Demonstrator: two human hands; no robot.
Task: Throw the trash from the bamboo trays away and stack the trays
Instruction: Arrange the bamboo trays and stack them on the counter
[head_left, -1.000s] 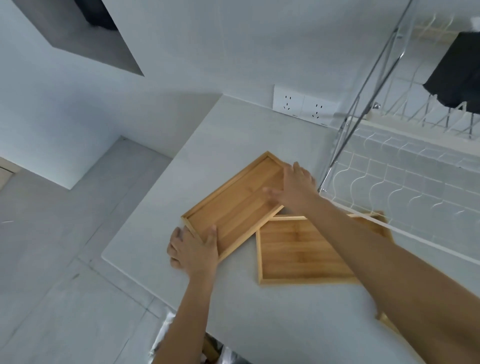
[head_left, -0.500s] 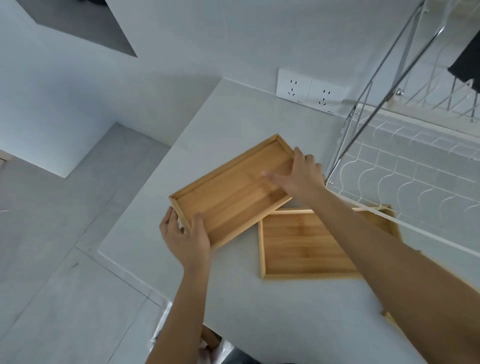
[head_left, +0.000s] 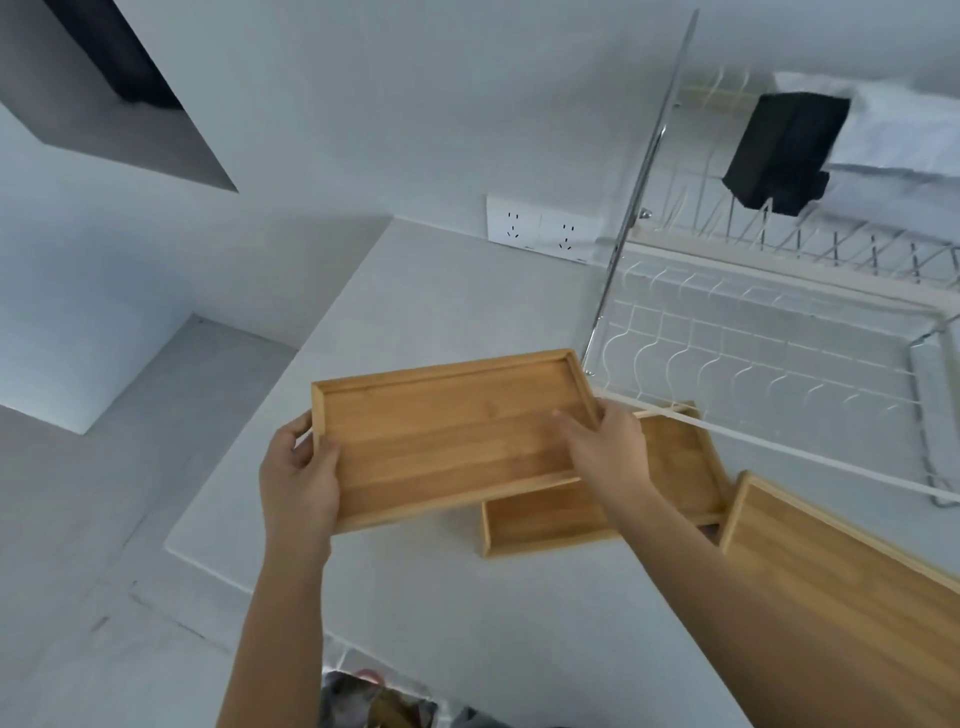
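Note:
I hold an empty bamboo tray (head_left: 447, 436) with both hands, lifted and tilted over the grey counter. My left hand (head_left: 298, 478) grips its left short end, thumb inside the rim. My right hand (head_left: 605, 447) grips its right end. Its right part overlaps a second bamboo tray (head_left: 670, 483) lying flat on the counter underneath. A third bamboo tray (head_left: 810, 571) lies at the lower right, partly behind my right forearm. No trash shows in any tray.
A white wire dish rack (head_left: 769, 332) stands at the right, its rim next to the trays. A double wall socket (head_left: 540, 228) sits behind. The counter edge (head_left: 208, 566) drops to the floor at the left. A bag of trash (head_left: 374, 701) shows below the counter.
The held tray has come up off the counter and turned from diagonal towards level, shifting right over the second tray. The third tray has come into view as my head turned.

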